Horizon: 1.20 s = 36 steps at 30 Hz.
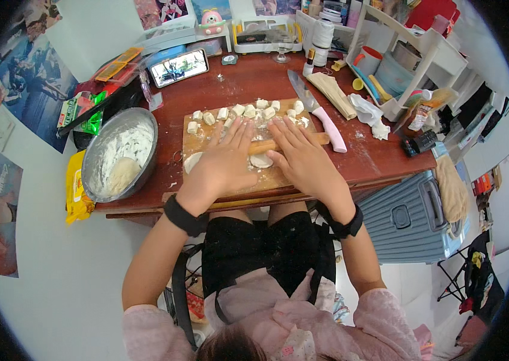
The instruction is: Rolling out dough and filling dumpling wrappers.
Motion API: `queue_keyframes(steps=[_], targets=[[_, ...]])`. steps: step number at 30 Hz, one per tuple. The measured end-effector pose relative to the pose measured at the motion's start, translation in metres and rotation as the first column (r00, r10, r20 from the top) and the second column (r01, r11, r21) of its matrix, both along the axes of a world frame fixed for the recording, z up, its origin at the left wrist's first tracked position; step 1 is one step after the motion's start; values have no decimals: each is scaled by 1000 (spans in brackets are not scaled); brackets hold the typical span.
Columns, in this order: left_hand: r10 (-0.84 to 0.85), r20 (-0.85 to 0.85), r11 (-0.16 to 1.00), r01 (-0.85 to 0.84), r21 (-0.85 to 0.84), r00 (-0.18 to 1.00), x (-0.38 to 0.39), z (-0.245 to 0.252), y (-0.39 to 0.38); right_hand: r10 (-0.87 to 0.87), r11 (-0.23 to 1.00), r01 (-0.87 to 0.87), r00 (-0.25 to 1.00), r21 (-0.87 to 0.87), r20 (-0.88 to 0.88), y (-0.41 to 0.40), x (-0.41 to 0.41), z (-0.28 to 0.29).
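Observation:
Both my hands lie flat over a wooden rolling pin (263, 146) on a floured wooden cutting board (281, 180). My left hand (225, 158) covers the pin's left part, fingers extended. My right hand (302, 155) rests on its right part, with the end sticking out beyond. A flattened dough round (261, 160) shows beneath the pin between my hands. Another dough round (192, 161) lies at the board's left edge, partly hidden by my left hand. Several small dough pieces (238, 109) are spread along the board's far side.
A metal bowl (152, 149) holding flour and a dough lump (124, 175) stands left of the board. A knife with a pink handle (330, 128) lies at the right, near a folded beige cloth or paper (332, 95). A phone (179, 68) leans behind; a white rack (410, 74) stands back right.

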<state>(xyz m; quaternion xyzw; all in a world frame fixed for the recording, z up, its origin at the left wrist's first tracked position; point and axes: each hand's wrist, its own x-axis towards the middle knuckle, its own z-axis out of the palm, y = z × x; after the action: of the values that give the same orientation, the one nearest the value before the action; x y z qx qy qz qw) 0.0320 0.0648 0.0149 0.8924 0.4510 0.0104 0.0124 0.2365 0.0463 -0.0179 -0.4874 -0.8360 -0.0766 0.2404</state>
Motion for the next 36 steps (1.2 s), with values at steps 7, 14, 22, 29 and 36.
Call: queue_keyframes(steps=[7,14,22,29,36], targets=[[-9,-49,999,11,53,999,-3,6,-30,25,998,-23,999,-59,21,-32,2,3],[-89,243,994,100,-33,966,-6,13,-53,-13,999,13,1000,34,26,-58,7,17],[22,531,956,138,-260,847,3,6,1,34,998,-41,989,-44,-145,-40,11,15],[148,584,917,111,-384,798,-5,5,15,126,988,-138,982,-75,-141,-35,16,14],[337,699,780,229,-583,631,-15,13,17,158,987,-143,916,69,-369,-37,40,22]])
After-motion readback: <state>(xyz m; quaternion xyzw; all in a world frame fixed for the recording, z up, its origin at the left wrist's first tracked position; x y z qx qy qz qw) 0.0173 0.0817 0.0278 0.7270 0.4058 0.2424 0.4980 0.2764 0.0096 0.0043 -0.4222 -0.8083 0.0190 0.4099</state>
